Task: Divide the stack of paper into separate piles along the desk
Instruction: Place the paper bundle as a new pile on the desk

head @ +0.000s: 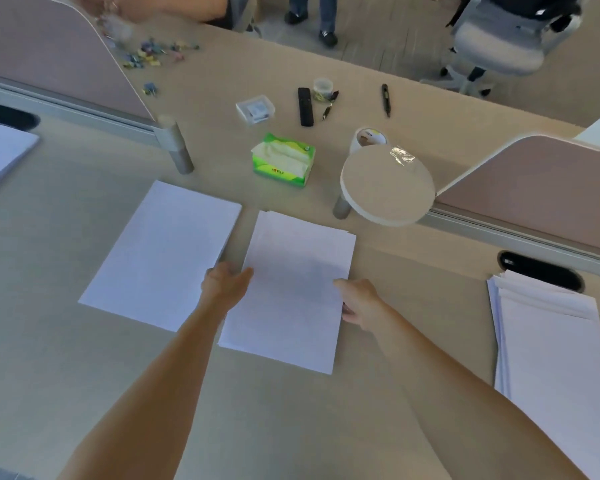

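A pile of white paper (291, 271) lies in the middle of the beige desk (291, 420), its sheets slightly fanned at the far end. My left hand (224, 282) grips its left edge and my right hand (357, 301) grips its right edge. To its left lies a neat second pile (160, 254), just apart from the middle one. A larger, loosely stacked pile (555, 358) sits at the right edge of the view. Another pile (0, 154) shows at the far left.
Behind the piles stand a green tissue box (284, 159), a round raised shelf (387, 185), a tape roll (369, 137), a black remote (305, 106), a pen (386, 99), a clear plastic box (255, 108) and scattered binder clips (153, 55). Pink dividers (541, 178) flank the gap; a person's legs and an office chair (506, 43) lie beyond.
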A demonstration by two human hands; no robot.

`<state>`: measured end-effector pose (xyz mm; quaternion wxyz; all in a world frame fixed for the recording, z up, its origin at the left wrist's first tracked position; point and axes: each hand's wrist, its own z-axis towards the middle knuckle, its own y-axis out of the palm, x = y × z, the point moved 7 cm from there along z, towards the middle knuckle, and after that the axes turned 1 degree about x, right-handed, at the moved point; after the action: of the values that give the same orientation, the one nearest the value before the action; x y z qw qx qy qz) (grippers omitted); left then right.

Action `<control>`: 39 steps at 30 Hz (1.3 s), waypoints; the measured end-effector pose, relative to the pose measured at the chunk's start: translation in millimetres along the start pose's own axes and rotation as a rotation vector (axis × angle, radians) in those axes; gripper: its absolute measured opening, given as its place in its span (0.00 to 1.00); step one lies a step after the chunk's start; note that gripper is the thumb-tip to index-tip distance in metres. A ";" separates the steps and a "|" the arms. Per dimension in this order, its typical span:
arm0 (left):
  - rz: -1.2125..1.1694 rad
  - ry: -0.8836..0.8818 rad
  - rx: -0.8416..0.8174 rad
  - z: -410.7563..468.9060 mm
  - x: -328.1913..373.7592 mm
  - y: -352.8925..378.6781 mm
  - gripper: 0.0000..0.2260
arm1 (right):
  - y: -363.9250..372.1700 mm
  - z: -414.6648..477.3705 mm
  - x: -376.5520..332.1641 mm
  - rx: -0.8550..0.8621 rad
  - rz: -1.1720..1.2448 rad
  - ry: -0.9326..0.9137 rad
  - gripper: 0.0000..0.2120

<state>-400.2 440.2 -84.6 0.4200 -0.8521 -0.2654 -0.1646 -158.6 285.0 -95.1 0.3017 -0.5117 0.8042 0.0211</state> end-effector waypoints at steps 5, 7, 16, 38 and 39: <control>-0.004 0.029 -0.079 4.8 9.5 -8.5 0.21 | 12.0 2.7 -6.3 0.043 -0.076 -0.002 0.15; 0.041 0.034 -0.083 6.3 10.2 -5.2 0.26 | 14.5 5.8 -10.1 0.062 -0.105 -0.014 0.11; 0.309 0.018 -0.133 -4.4 30.5 15.4 0.27 | 10.8 12.0 -10.8 0.040 -0.063 0.025 0.11; -0.208 0.023 0.037 61.9 96.6 13.5 0.21 | -14.5 71.4 -88.4 0.192 -0.457 -0.202 0.08; -0.193 0.013 0.064 58.6 90.5 9.1 0.23 | -12.0 68.3 -96.1 0.232 -0.657 -0.259 0.12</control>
<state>-318.6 511.1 -79.6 0.4310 -0.8076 -0.3484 -0.2014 -88.6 380.5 -98.9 0.4478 -0.6978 0.5493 -0.1037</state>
